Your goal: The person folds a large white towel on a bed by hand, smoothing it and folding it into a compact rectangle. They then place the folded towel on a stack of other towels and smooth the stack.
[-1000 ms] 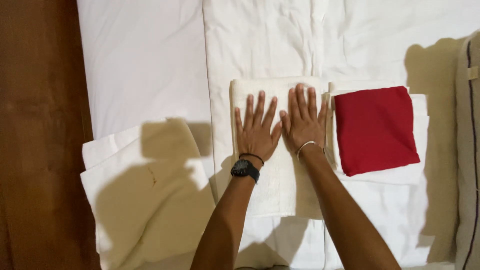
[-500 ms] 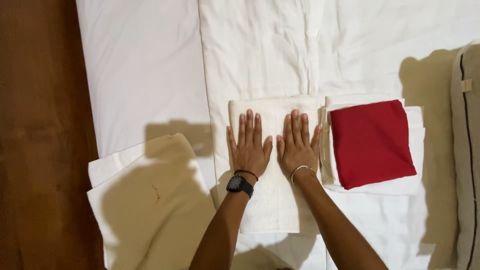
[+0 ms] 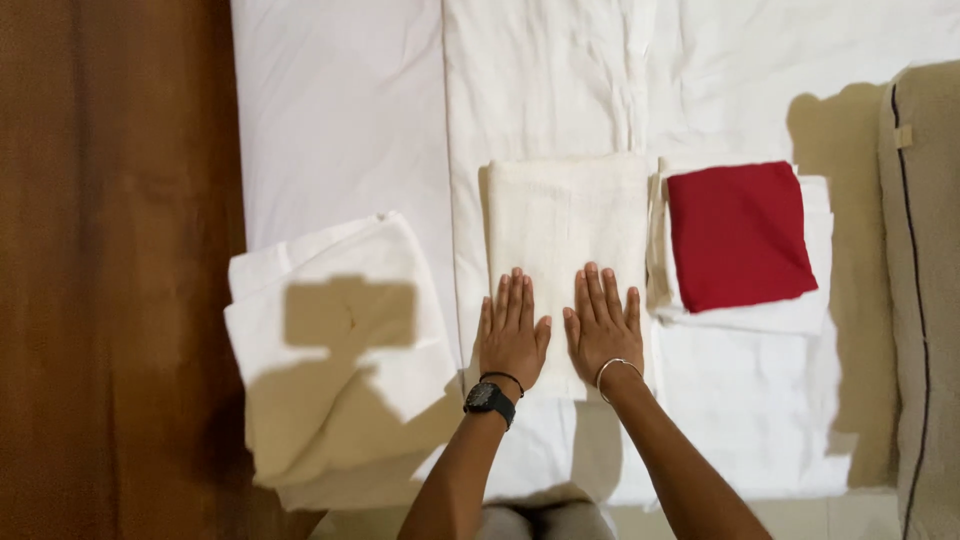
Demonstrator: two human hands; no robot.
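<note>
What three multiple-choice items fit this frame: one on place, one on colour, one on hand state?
1. Where does the red cloth lie?
A. right of the cream towel
B. on the wooden floor
C. under the left hand

2. What colour is the folded towel under the hands?
A. blue
B. cream
C. black

3. How are the hands set?
A. both fists clenched
B. one raised in the air
C. both flat, palms down

Key: 1 A, it sits on a white stack beside the towel. 2 B, pale cream weave. 3 C, left hand and right hand press flat on the towel's near end.
</note>
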